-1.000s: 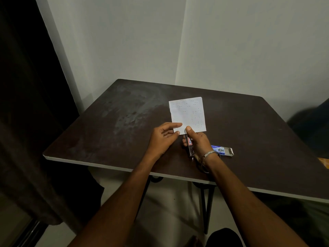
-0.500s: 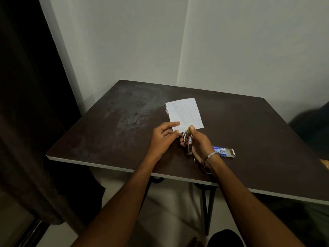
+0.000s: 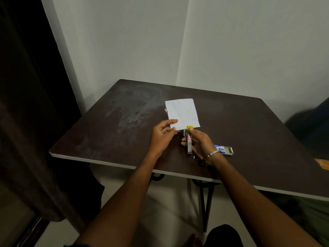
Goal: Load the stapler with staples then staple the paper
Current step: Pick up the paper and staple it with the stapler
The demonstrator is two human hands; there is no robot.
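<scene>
Nearby, open staple box (image 3: 224,150), right hand (image 3: 200,144) gripping stapler (image 3: 189,141), paper (image 3: 183,113)

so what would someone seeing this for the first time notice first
The white paper stands out against the dark table, pinched at its near left corner by the left hand. Beside it, the right hand holds a small metal stapler with a yellow tip at the paper's near edge. An open blue and white staple box lies just right of that wrist.

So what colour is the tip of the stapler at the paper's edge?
Yellow: the stapler has a yellow front tip above a metallic body, seen in the head view.
</scene>
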